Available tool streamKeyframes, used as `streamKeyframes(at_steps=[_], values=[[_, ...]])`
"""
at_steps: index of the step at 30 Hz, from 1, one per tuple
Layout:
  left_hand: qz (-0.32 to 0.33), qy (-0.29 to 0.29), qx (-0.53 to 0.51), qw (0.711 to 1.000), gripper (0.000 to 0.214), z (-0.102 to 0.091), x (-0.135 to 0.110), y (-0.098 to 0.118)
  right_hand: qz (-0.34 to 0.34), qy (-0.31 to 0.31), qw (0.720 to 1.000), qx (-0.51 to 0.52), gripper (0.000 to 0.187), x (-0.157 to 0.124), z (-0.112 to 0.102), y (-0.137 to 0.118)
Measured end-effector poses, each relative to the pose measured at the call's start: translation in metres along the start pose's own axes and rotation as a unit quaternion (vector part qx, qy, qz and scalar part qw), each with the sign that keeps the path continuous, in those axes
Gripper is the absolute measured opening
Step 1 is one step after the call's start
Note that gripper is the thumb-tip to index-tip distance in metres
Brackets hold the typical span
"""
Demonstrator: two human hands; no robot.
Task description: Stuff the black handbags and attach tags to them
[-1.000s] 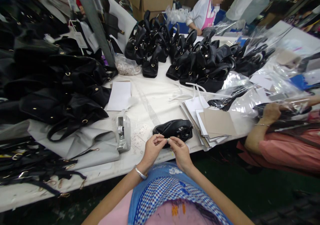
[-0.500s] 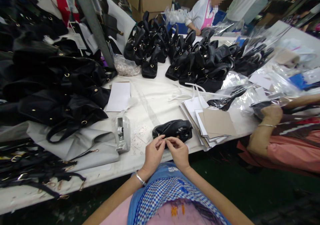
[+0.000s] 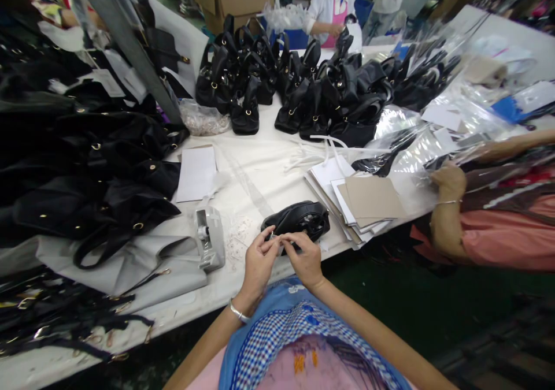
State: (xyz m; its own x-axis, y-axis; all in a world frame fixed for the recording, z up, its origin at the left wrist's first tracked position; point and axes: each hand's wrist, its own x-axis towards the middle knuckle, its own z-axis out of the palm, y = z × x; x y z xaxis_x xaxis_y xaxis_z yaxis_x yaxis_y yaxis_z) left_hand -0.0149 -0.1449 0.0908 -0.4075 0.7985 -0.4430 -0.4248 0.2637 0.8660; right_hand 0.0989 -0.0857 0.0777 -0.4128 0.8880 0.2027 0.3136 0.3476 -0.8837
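A small black handbag point(image 3: 299, 219) lies on its side at the table's front edge, right before me. My left hand point(image 3: 261, 257) is at the bag's near left side, thumb and fingers pinched together. Fingertips of my right hand point(image 3: 304, 257) meet it there, also in a pinch. Something tiny and pale shows between the fingertips; it is too small to name. To the left of the bag stands a grey tape dispenser point(image 3: 210, 240), with small scraps point(image 3: 238, 237) scattered beside it.
Black bags point(image 3: 95, 164) are heaped at left, and more small handbags point(image 3: 312, 89) stand at the back. Cardboard sheets point(image 3: 368, 199) lie right of my bag. A co-worker's hand point(image 3: 448, 179) handles plastic wrapping at right. A metal post point(image 3: 134, 49) rises at back left.
My view has shifted slightly. Both hands stay pinched together and have moved a little left along the handbag's near side. The person at the back now holds up a black bag.
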Motion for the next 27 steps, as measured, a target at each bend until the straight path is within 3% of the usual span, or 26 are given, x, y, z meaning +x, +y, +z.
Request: streamKeyframes(at_steps=[5,10,13,16,21,24,27], values=[[0.001,-0.040,0.042,0.998,0.047,-0.011,0.006,-0.005,0.059,-0.006,0.998,0.033,0.019,-0.009,-0.009,0.011],[0.060,0.056,0.167,0.983,0.047,-0.029,0.013,-0.032,0.131,-0.052,0.990,0.017,0.017,-0.023,-0.014,0.028],[0.083,0.086,0.242,0.963,0.052,-0.037,0.018,-0.055,0.120,-0.096,0.988,-0.016,0.017,-0.024,-0.009,0.034],[0.119,0.067,0.328,0.935,0.051,-0.041,0.024,-0.069,0.097,-0.112,0.988,-0.037,0.017,-0.024,-0.004,0.036],[0.171,0.043,0.464,0.868,0.029,-0.048,0.038,-0.066,0.070,-0.108,0.990,-0.060,0.021,-0.028,-0.014,0.042],[0.136,0.015,0.457,0.879,0.028,-0.058,0.042,-0.053,0.060,-0.090,0.989,-0.103,0.027,-0.032,-0.029,0.050],[0.016,-0.037,0.344,0.938,0.026,-0.062,0.034,-0.040,0.048,-0.094,0.991,-0.078,0.028,-0.038,-0.041,0.053]])
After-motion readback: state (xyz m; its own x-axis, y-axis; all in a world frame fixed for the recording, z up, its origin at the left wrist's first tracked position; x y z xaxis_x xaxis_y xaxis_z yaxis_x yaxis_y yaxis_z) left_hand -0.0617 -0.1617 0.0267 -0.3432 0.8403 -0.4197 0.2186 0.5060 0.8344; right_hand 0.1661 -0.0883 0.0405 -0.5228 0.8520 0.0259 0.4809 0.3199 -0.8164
